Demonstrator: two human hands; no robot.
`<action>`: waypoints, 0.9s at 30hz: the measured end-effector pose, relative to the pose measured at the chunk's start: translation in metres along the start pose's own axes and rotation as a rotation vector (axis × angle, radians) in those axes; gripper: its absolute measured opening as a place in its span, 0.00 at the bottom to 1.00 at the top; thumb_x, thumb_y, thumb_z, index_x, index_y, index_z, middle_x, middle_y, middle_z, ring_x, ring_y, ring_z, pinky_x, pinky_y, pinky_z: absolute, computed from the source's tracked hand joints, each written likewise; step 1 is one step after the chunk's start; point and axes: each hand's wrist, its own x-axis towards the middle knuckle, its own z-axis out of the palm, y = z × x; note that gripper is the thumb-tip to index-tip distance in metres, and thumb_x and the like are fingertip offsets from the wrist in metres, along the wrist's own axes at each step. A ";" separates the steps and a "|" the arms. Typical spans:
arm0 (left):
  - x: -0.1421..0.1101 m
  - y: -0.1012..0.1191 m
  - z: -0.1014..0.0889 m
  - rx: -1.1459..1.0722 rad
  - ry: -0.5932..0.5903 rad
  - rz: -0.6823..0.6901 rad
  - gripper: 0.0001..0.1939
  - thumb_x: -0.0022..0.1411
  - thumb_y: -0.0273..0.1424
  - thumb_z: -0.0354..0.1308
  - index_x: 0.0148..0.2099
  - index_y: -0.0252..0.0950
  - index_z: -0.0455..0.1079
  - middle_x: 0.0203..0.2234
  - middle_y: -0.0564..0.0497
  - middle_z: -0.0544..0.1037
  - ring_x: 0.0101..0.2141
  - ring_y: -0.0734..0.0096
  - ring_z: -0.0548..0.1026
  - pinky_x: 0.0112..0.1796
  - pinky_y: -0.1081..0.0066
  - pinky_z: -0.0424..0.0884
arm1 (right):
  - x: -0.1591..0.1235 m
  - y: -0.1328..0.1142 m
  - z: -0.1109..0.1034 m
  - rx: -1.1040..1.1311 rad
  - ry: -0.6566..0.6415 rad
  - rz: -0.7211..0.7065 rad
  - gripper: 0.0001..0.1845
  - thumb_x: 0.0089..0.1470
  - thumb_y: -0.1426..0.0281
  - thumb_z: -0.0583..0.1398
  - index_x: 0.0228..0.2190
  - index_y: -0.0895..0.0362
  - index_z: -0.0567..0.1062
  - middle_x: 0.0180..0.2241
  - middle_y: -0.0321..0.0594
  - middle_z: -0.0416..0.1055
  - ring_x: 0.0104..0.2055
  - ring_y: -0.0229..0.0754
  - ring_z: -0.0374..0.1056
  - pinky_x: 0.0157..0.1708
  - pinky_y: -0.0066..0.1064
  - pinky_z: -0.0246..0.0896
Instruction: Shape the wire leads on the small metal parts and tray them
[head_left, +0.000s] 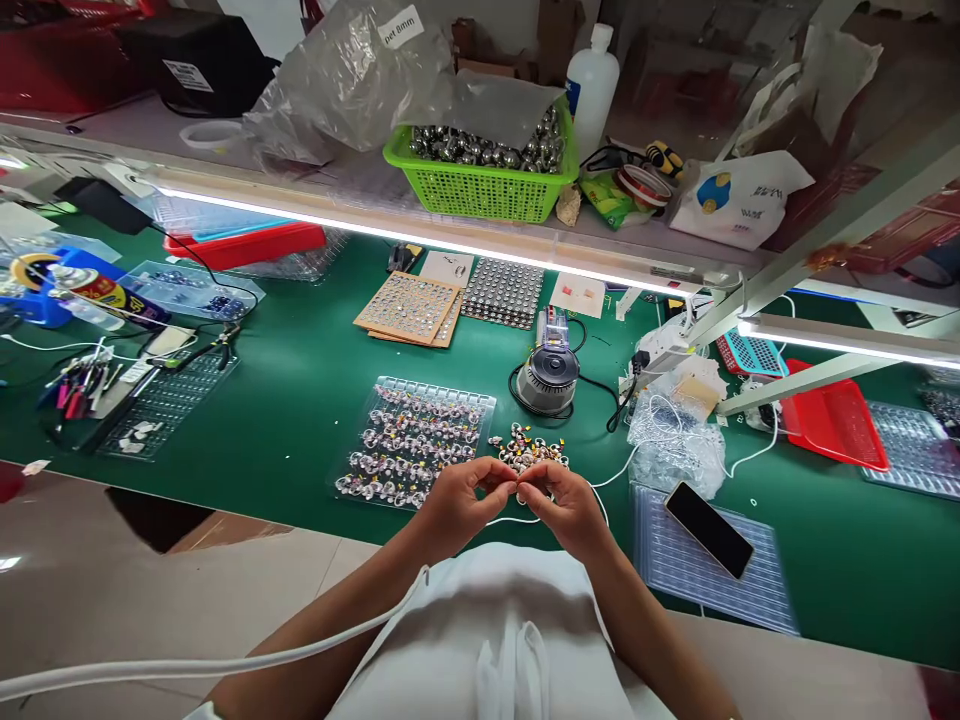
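Note:
My left hand [465, 503] and my right hand [564, 503] meet over the front of the green bench, thumbs and forefingers pinched together tip to tip. Whatever is between the fingertips is too small or hidden to make out. Just beyond them lies a loose pile of small wired parts [529, 448], white and dark with yellow bits, partly covered by my hands. To the left, a clear plastic tray [474, 392] holds rows of similar small parts, its right front corner behind my left hand.
Behind the pile stands a round dark-topped device [553, 372] with a black cable. A phone [709, 530] rests on a ribbed plastic tray [652, 575] at right. Boards of round pieces [409, 307] lie farther back. Overhead, a shelf carries a green basket [487, 195] of metal balls.

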 end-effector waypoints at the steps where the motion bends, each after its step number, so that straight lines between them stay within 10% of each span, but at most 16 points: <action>1: 0.000 0.001 -0.001 0.021 -0.013 -0.002 0.06 0.59 0.32 0.59 0.36 0.37 0.77 0.28 0.51 0.81 0.31 0.69 0.77 0.33 0.74 0.71 | 0.000 -0.002 0.000 -0.024 0.004 -0.003 0.06 0.56 0.66 0.61 0.32 0.55 0.76 0.28 0.37 0.73 0.30 0.40 0.68 0.32 0.31 0.62; 15: 0.005 -0.019 0.006 -0.458 -0.067 -0.042 0.10 0.57 0.34 0.64 0.41 0.36 0.76 0.31 0.49 0.79 0.34 0.66 0.78 0.38 0.68 0.75 | 0.004 0.007 0.010 0.274 0.018 0.086 0.10 0.56 0.61 0.61 0.32 0.55 0.75 0.28 0.37 0.73 0.31 0.40 0.70 0.33 0.31 0.65; 27: 0.013 -0.032 0.006 -0.053 0.059 0.089 0.08 0.61 0.32 0.57 0.39 0.38 0.76 0.33 0.49 0.79 0.33 0.67 0.78 0.38 0.70 0.74 | 0.019 0.036 0.016 0.032 0.042 0.047 0.13 0.59 0.60 0.57 0.32 0.56 0.73 0.26 0.37 0.74 0.28 0.40 0.72 0.29 0.30 0.67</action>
